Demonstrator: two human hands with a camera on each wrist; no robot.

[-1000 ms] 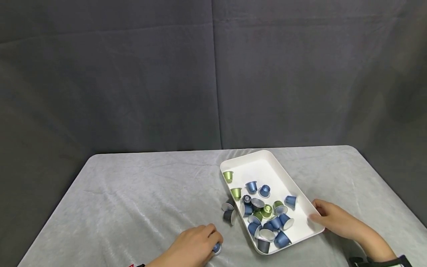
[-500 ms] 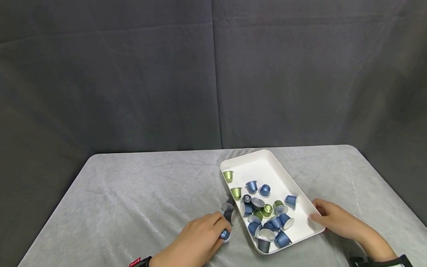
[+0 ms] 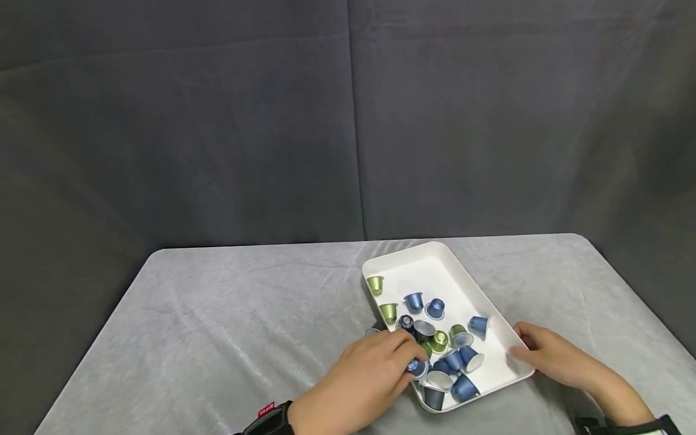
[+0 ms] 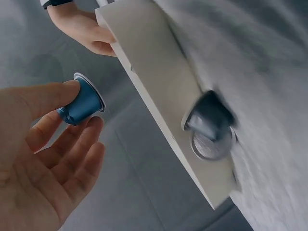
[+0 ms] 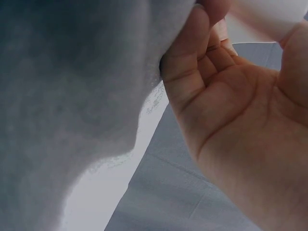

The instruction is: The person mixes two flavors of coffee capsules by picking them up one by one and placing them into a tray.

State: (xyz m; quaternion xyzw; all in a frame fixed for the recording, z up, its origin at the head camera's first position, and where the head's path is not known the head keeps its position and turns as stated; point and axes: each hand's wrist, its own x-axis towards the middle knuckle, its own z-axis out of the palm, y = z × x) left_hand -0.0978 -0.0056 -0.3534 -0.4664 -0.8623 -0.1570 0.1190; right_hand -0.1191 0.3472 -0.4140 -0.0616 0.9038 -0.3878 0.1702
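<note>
My left hand (image 3: 370,371) pinches a blue coffee capsule (image 4: 85,103) between thumb and fingers, over the left rim of a white tray (image 3: 418,272). Inside the tray lie several blue, green and dark capsules, most of them bunched toward the near end. With thumb and fingers at the right rim, my right hand (image 3: 554,356) holds the tray. Two capsules lie on the cloth against the tray's outer left wall; the left wrist view shows a dark capsule (image 4: 214,113) beside a silver lid (image 4: 210,147), while my left hand mostly hides them in the head view.
A grey cloth (image 3: 228,320) covers the table under the tray. Behind the table's far edge hangs a dark grey curtain (image 3: 261,145). A green capsule (image 3: 375,284) leans by the tray's far left wall.
My left hand has carried the blue capsule from the cloth up and to the right, over the tray's rim. The right hand keeps its hold on the tray.
</note>
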